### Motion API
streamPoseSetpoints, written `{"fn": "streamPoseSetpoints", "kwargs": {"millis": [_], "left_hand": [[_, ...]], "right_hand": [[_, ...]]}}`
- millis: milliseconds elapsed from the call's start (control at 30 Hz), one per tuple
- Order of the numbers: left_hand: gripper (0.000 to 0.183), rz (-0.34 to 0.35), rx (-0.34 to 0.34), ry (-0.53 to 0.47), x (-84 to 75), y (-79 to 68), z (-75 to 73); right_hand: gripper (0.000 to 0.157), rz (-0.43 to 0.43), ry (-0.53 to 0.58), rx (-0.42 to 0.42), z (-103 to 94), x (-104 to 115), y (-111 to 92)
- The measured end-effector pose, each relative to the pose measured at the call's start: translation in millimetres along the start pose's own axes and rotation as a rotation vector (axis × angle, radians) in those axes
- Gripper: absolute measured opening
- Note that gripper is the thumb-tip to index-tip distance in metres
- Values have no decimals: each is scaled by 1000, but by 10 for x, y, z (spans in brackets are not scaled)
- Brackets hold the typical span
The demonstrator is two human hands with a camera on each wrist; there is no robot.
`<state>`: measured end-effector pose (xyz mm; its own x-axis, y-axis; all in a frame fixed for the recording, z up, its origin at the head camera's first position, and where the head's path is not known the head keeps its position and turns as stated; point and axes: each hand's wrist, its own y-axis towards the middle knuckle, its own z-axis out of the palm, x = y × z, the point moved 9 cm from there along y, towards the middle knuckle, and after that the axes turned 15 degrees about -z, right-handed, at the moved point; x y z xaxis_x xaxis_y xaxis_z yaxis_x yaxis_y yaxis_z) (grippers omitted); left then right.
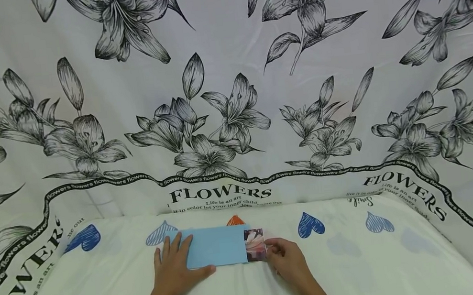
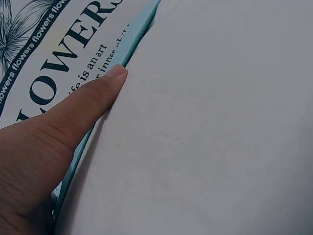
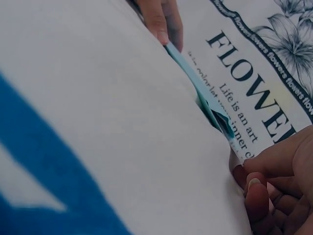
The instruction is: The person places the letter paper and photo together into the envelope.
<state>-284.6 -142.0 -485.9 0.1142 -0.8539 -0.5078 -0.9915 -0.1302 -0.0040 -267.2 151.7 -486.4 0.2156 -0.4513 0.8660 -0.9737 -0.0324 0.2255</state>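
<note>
A light blue paper envelope (image 1: 220,246) lies flat on the white cloth. From its right end sticks out a card printed with pink and dark flowers (image 1: 254,244). My left hand (image 1: 174,264) rests on the envelope's left part with fingers spread; the thumb (image 2: 100,90) lies along its near edge in the left wrist view. At the card's outer end my right hand (image 1: 287,260) pinches its edge between thumb and fingertips, the other fingers curled. In the right wrist view the envelope's end (image 3: 215,115) gapes a little beside the card. The card's inner part is hidden in the envelope.
The white bed sheet (image 1: 362,269) carries printed hearts, among them a dark blue heart (image 1: 311,224) right of the card. Behind it hangs a white curtain (image 1: 225,38) with black lily prints and lettering, also along both sides.
</note>
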Motion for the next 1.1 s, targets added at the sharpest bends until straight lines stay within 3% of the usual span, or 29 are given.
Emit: {"fn": "streamPoseSetpoints", "kwargs": {"millis": [167, 767, 1100], "left_hand": [[119, -13, 14, 4, 22, -10, 30], [116, -11, 6, 4, -30, -11, -2], [117, -12, 3, 0, -4, -6, -10]], "right_hand": [[26, 23, -2, 7, 16, -30, -23], [28, -17, -8, -3, -22, 30, -1], [28, 27, 22, 4, 11, -7, 4]]}}
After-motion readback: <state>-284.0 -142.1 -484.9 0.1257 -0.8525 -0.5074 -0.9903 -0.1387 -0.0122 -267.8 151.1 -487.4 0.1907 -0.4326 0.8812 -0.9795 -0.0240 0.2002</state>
